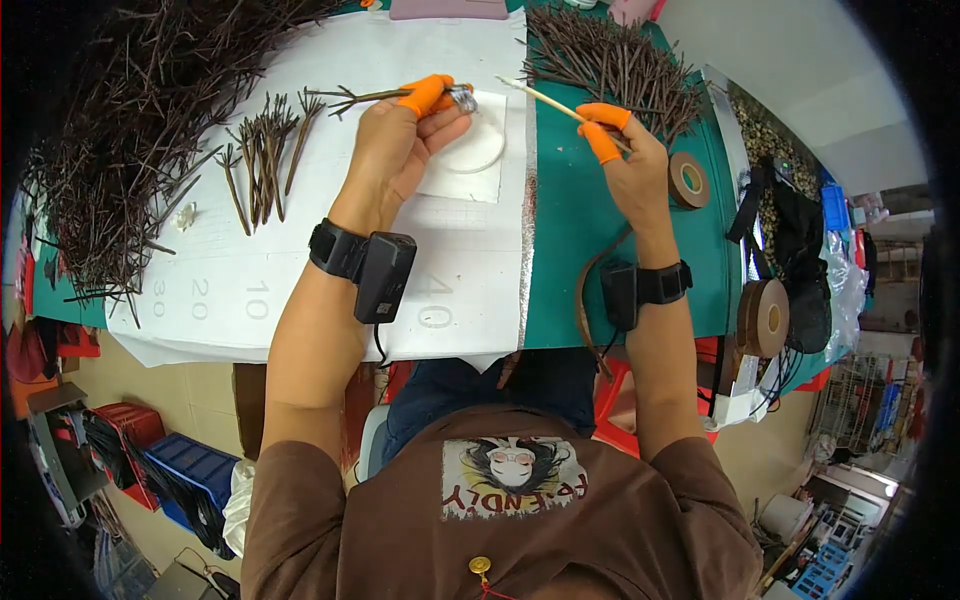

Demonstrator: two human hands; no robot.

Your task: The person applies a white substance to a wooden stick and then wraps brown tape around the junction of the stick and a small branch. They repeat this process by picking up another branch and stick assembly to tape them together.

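Note:
My left hand (400, 140), an orange finger cot on its thumb, is closed on a brown forked twig (368, 97). The twig's branches point left; at its other end, by my fingertips, is a small silvery-grey piece (464, 98). My right hand (637, 170), with orange cots on thumb and forefinger, pinches a thin pale wooden stick (552, 102). Whitish stuff coats the stick's tip, which points toward my left hand but stays apart from it. Below my left fingers a round white dish (484, 150) lies on a white square sheet (480, 190).
Several forked twigs (265, 165) lie left of my left hand. A big twig heap (110, 130) covers the left side; cut twig sticks (625, 75) lie at the far right. Brown tape rolls (689, 180) and a white crumpled bit (184, 216) are on the table.

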